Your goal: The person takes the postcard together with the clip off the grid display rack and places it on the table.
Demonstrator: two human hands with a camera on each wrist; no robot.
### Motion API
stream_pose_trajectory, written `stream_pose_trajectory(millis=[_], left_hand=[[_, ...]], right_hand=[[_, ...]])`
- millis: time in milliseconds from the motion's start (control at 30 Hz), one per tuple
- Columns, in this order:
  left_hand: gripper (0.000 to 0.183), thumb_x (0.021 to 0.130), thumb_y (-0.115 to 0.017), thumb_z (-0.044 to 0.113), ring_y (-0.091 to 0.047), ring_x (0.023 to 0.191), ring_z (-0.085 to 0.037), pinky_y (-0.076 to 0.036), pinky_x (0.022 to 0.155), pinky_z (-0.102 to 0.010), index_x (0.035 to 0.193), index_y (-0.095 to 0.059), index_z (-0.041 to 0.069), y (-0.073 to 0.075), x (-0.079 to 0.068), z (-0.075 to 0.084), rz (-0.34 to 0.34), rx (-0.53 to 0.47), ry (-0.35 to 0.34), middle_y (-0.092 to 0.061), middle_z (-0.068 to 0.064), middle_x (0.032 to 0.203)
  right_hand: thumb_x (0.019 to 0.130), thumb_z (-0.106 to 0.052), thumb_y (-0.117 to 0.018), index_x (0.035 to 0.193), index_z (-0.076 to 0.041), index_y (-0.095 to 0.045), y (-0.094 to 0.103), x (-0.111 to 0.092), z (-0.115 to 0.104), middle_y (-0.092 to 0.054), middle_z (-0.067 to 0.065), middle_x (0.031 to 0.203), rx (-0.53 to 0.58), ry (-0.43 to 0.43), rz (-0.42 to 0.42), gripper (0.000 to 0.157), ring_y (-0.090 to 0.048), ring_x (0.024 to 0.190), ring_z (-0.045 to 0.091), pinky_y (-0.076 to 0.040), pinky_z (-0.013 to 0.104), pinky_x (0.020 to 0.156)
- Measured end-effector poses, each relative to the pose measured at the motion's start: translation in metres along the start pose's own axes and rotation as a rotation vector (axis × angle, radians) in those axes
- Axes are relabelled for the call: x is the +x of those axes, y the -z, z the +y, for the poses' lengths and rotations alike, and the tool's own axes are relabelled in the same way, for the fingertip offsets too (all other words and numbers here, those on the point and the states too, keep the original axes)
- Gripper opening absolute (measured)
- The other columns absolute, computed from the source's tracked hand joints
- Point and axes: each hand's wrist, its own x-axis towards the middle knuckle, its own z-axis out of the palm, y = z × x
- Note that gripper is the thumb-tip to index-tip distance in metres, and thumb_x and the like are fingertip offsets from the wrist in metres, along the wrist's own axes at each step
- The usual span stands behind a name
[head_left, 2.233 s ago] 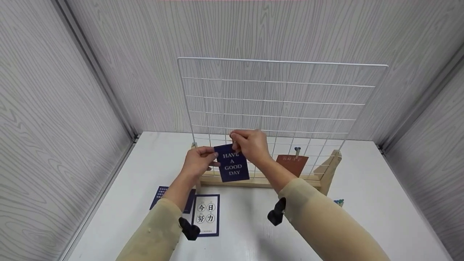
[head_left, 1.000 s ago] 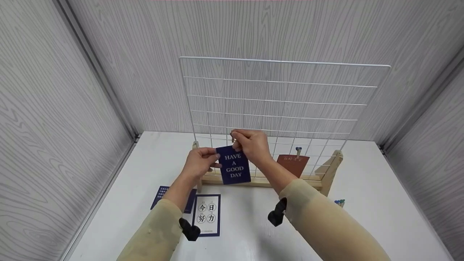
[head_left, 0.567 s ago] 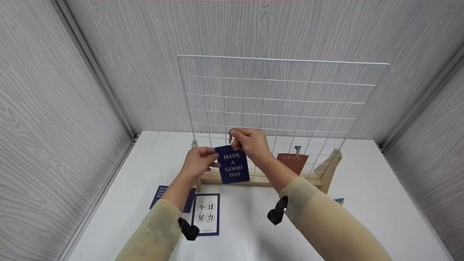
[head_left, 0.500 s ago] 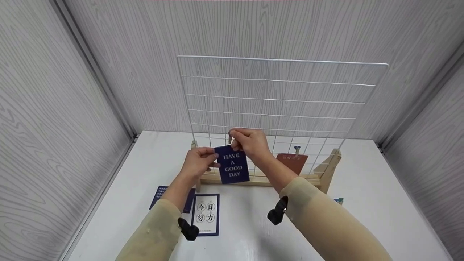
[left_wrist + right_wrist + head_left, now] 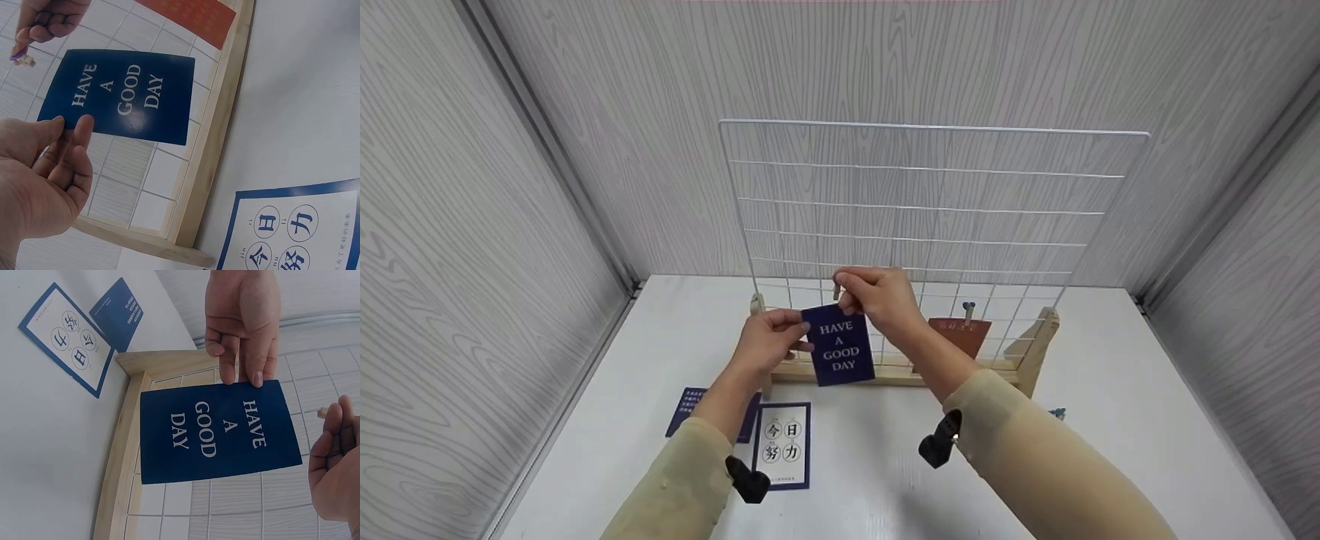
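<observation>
My left hand [image 5: 765, 341] pinches the left edge of a dark blue card [image 5: 840, 352] lettered "HAVE A GOOD DAY" between thumb and fingers. The card hangs nearly upright before the lower part of a white wire grid [image 5: 934, 208]. Just above the card's top edge, my right hand [image 5: 883, 298] pinches a small wooden clothespin [image 5: 836, 292] by its end. A purple piece [image 5: 18, 56] shows on that clothespin in the left wrist view. The clothespin is apart from the card in both wrist views.
A wooden stand [image 5: 1039, 345] bears the grid. A red-brown card [image 5: 967, 337] hangs there from a clothespin [image 5: 968, 311]. On the white table lie a white card with a blue border [image 5: 784, 442] and a blue card [image 5: 684, 409]. Other clothespins [image 5: 1059, 413] show beside the right sleeve.
The card has dropped slightly below the right hand, and the clothespin shows above it. Both hands keep their grips. The head view has shifted slightly.
</observation>
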Motion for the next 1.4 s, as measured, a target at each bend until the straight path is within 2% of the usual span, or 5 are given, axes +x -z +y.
stream_pose_trajectory(millis=[233,533,833,1133,1400], left_hand=[[0.02,0.105,-0.067,0.008,-0.078,0.088,-0.022,-0.053,0.07,-0.026,0.123,-0.072,0.002,0.0,-0.001,-0.002,0.011,0.003,-0.002,-0.079,-0.011,0.108],[0.014,0.104,-0.068,0.007,-0.078,0.087,-0.023,-0.052,0.07,-0.029,0.116,-0.073,0.002,0.0,-0.005,-0.006,0.009,-0.022,0.0,-0.079,-0.009,0.102],[0.023,0.103,-0.069,0.008,-0.077,0.088,-0.022,-0.056,0.078,-0.035,0.125,-0.071,0.001,0.003,-0.006,-0.013,0.016,-0.005,0.036,-0.079,-0.01,0.107],[0.022,0.103,-0.07,0.006,-0.077,0.086,-0.023,-0.057,0.073,-0.028,0.124,-0.071,0.001,0.003,-0.011,-0.02,0.018,-0.004,0.052,-0.079,-0.009,0.102],[0.021,0.102,-0.069,0.004,-0.077,0.085,-0.024,-0.061,0.086,-0.04,0.122,-0.07,-0.003,0.004,-0.015,-0.028,0.01,-0.037,0.055,-0.078,-0.012,0.102]], right_hand=[[0.105,-0.008,-0.068,0.115,0.002,-0.079,0.006,-0.003,0.002,-0.068,0.003,0.07,0.043,-0.005,0.0,0.018,-0.065,0.066,0.012,-0.058,0.024,0.068],[0.106,-0.012,-0.068,0.119,-0.001,-0.079,0.02,-0.011,0.009,-0.07,0.004,0.072,0.014,-0.01,0.004,0.02,-0.066,0.067,0.013,-0.055,0.025,0.068],[0.106,-0.009,-0.066,0.119,0.0,-0.078,0.037,-0.019,0.016,-0.07,0.004,0.072,0.041,-0.002,0.02,0.02,-0.066,0.066,0.013,-0.055,0.025,0.066],[0.105,-0.009,-0.068,0.119,0.002,-0.077,0.052,-0.031,0.022,-0.069,0.006,0.072,0.088,-0.028,0.039,0.02,-0.066,0.068,0.015,-0.058,0.026,0.067],[0.105,-0.007,-0.068,0.116,0.003,-0.077,0.063,-0.037,0.029,-0.068,0.007,0.073,0.109,-0.046,0.057,0.018,-0.065,0.068,0.014,-0.059,0.025,0.069]])
